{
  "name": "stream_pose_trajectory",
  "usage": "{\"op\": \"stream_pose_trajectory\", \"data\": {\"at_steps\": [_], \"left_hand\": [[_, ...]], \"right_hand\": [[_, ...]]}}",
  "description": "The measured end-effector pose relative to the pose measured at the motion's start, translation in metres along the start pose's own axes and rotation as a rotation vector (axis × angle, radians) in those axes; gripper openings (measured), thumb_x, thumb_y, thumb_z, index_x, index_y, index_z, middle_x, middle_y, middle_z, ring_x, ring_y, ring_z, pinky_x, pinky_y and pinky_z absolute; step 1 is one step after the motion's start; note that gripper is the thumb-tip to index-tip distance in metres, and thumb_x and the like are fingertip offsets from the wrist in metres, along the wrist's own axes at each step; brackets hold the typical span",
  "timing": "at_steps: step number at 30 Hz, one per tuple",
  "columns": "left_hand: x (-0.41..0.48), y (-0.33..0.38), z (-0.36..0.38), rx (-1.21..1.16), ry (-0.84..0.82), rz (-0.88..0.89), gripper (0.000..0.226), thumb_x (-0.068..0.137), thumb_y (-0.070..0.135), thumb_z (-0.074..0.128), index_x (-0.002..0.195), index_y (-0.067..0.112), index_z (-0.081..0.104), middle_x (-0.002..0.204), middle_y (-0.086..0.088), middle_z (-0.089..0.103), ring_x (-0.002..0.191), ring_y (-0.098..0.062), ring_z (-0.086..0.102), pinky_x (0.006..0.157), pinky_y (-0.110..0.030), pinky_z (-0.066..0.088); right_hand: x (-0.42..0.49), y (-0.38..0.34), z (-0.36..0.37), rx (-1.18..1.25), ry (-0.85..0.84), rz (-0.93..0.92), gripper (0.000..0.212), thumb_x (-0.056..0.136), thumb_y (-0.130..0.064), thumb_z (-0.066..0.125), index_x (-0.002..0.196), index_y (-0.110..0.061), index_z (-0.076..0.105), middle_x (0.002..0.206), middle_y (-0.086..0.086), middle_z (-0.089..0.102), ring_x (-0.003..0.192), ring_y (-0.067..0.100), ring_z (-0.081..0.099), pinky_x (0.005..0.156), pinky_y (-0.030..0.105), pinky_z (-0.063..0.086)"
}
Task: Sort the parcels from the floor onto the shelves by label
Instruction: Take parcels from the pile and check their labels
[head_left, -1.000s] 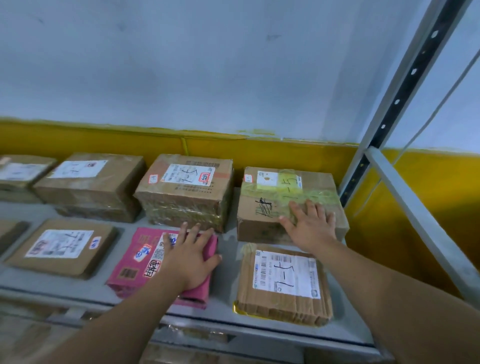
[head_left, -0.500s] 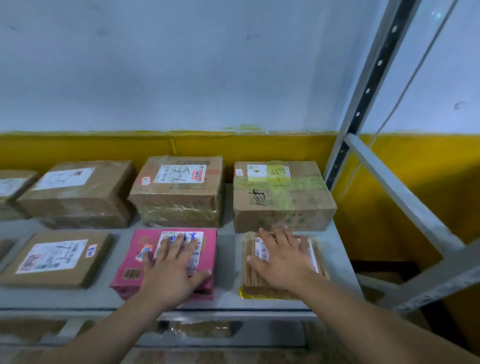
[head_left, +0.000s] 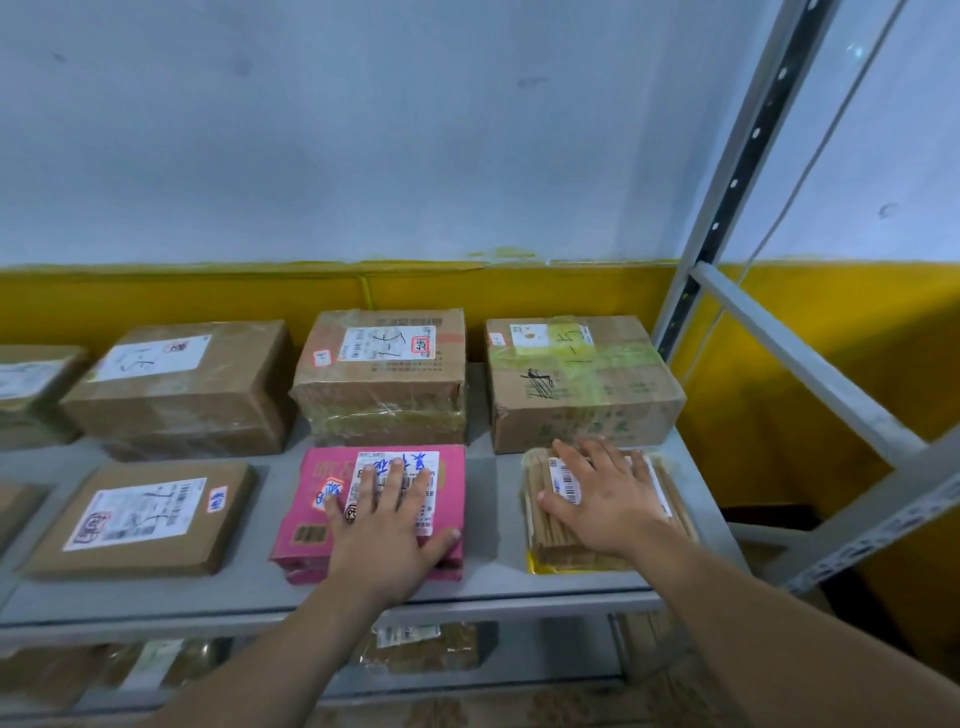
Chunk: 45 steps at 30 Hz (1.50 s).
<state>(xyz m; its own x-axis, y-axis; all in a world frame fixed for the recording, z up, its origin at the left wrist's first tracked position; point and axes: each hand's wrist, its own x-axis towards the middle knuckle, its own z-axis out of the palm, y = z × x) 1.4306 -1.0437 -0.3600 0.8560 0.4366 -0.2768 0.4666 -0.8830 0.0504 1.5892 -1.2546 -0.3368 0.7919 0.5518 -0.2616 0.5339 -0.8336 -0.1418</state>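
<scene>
- A large brown cardboard box with a white label (head_left: 176, 387) is sitting at the back left of the grey metal shelf (head_left: 493, 587).
- A flat brown cardboard parcel with a white label (head_left: 140, 519) is lying at 6 o'clock from that box, near the shelf's front edge.
- A tape-wrapped brown cardboard box (head_left: 384, 379) is standing at the middle back.
- A flat pink parcel with a white label (head_left: 311, 493) is lying at 6 o'clock from the wrapped box, almost touching it.
- The left hand (head_left: 384, 535) is pressing flat on the pink parcel, fingers straight and spread over its label, thumb stretching toward 3 o'clock; it is not gripping anything.
- A brown cardboard box crossed with yellow-green tape (head_left: 582, 384) is sitting at the back right.
- A flat corrugated cardboard parcel with a yellow edge (head_left: 543, 540) is lying at 6 o'clock from the taped box, well apart from the pink parcel.
- The right hand (head_left: 608, 499) is resting palm-down on the corrugated parcel, fingers extended toward 11 o'clock, grasping nothing.
- A grey perforated shelf upright (head_left: 727, 197) is rising at 1 o'clock from the taped box.
</scene>
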Motion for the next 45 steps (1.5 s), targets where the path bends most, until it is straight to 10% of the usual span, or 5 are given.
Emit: {"op": "stream_pose_trajectory", "data": {"at_steps": [6, 12, 19, 32, 45], "left_hand": [[-0.002, 0.009, -0.005, 0.003, -0.033, -0.003, 0.083, 0.087, 0.078, 0.019, 0.153, 0.035, -0.009, 0.162, 0.0, -0.017, 0.147, -0.03, -0.019, 0.112, -0.066, -0.009], [-0.002, 0.011, -0.005, 0.009, -0.051, -0.024, 0.105, 0.061, 0.088, -0.009, 0.153, 0.035, -0.012, 0.162, 0.0, -0.018, 0.147, -0.029, -0.02, 0.111, -0.065, -0.011], [-0.001, 0.019, -0.023, -0.082, -0.013, -0.076, 0.084, 0.086, 0.075, 0.037, 0.154, 0.034, 0.01, 0.164, 0.002, -0.001, 0.15, -0.027, -0.007, 0.115, -0.064, -0.003], [-0.013, 0.126, -0.007, -0.077, -0.054, 0.13, 0.087, 0.094, 0.067, 0.029, 0.152, 0.024, -0.019, 0.164, 0.002, -0.006, 0.149, -0.021, -0.015, 0.116, -0.055, -0.016], [0.055, 0.104, -0.056, -0.181, 0.146, 0.098, 0.068, 0.097, 0.061, 0.026, 0.155, 0.028, 0.012, 0.164, 0.0, -0.003, 0.15, -0.021, -0.01, 0.119, -0.051, -0.002]], "right_hand": [[0.002, -0.006, -0.001, 0.008, 0.004, 0.039, 0.076, 0.091, -0.074, 0.026, 0.156, -0.039, 0.004, 0.165, -0.002, 0.008, 0.152, 0.021, 0.002, 0.122, 0.051, -0.002], [0.003, -0.008, -0.003, -0.016, -0.01, 0.012, 0.078, 0.092, -0.074, 0.022, 0.157, -0.037, 0.002, 0.165, 0.002, 0.008, 0.152, 0.025, 0.001, 0.12, 0.054, -0.003], [0.005, -0.002, -0.006, 0.025, -0.011, -0.017, 0.077, 0.091, -0.074, 0.026, 0.156, -0.037, 0.008, 0.164, 0.002, 0.013, 0.151, 0.024, 0.007, 0.12, 0.054, 0.0], [0.002, 0.056, -0.01, 0.092, -0.012, -0.013, 0.067, 0.097, -0.065, 0.032, 0.155, -0.037, 0.015, 0.164, 0.004, 0.015, 0.15, 0.028, 0.008, 0.12, 0.048, 0.012], [0.057, 0.051, -0.058, 0.114, 0.221, -0.008, 0.067, 0.097, -0.06, 0.037, 0.154, -0.032, 0.018, 0.164, 0.007, 0.01, 0.151, 0.028, 0.004, 0.122, 0.052, 0.005]]}}
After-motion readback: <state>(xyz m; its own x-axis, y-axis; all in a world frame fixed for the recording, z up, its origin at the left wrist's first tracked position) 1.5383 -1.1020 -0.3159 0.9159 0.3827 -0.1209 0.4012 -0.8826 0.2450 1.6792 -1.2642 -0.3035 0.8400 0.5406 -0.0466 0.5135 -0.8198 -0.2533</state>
